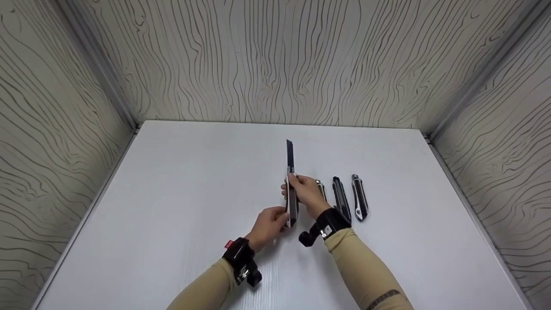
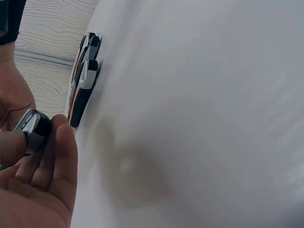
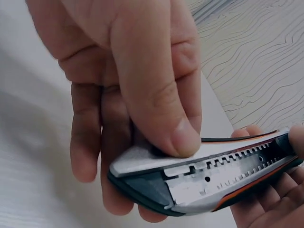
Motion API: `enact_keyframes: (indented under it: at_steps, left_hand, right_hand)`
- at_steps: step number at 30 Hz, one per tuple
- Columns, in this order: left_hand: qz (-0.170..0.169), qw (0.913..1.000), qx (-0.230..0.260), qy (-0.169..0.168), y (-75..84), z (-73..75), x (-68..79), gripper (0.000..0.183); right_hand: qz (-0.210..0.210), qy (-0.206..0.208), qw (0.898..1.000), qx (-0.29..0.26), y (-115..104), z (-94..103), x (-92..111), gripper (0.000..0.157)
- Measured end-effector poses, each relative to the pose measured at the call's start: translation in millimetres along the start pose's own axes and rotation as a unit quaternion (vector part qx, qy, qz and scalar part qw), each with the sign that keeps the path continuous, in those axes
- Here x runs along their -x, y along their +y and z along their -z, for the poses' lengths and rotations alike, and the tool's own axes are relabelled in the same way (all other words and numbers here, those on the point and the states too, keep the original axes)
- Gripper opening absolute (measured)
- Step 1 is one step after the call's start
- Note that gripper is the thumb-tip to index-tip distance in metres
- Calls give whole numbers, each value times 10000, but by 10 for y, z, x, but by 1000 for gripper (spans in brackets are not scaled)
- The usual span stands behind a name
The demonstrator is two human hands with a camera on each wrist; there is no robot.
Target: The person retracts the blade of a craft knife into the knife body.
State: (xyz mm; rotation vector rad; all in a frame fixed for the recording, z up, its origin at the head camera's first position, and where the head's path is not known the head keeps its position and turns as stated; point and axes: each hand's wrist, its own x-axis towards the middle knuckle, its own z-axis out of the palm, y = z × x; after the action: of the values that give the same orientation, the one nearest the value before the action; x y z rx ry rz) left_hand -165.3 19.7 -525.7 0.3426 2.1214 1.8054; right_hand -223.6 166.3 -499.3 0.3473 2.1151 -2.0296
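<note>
My right hand (image 1: 308, 193) grips a utility knife (image 1: 292, 207) with a silver and black body, held near the middle of the table. A long dark blade (image 1: 290, 154) sticks out of its front, pointing away from me. At the rear end, the thumb and fingers of my left hand (image 1: 267, 224) pinch the handle. In the right wrist view, the left thumb (image 3: 185, 140) presses on the silver edge by the dark end cap (image 3: 142, 190). Orange lines and a toothed slot run along the body. The right thumb (image 3: 297, 138) lies by the slider.
Three more utility knives lie on the white table (image 1: 172, 193) to the right: one (image 1: 321, 189) partly hidden behind my right hand, a dark one (image 1: 340, 193) partly under the wrist, and a silver and black one (image 1: 360, 199) farther right. Wood-patterned walls (image 1: 275, 64) enclose the table.
</note>
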Motion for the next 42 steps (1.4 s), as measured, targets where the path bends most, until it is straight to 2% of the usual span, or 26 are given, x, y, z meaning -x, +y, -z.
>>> enact_keyframes:
  at_steps: [3, 6, 24, 35, 42]
  left_hand:
    - [35, 10000, 29, -21, -100, 3, -50, 28]
    - [93, 9999, 64, -29, -128, 2, -72, 28]
    - [86, 9999, -39, 82, -135, 9, -72, 29]
    - [257, 9996, 52, 136, -121, 10, -64, 29]
    - [216, 9996, -26, 161, -117, 17, -56, 28]
  right_hand:
    - [-58, -18, 9997, -216, 10, 0, -12, 37]
    - [-96, -75, 9996, -246, 17, 3, -28, 37]
    - [94, -278, 9992, -274, -3, -6, 11, 35]
    - [116, -178, 9997, -113, -15, -27, 16, 29]
    - [47, -271, 9995, -133, -15, -19, 14, 28]
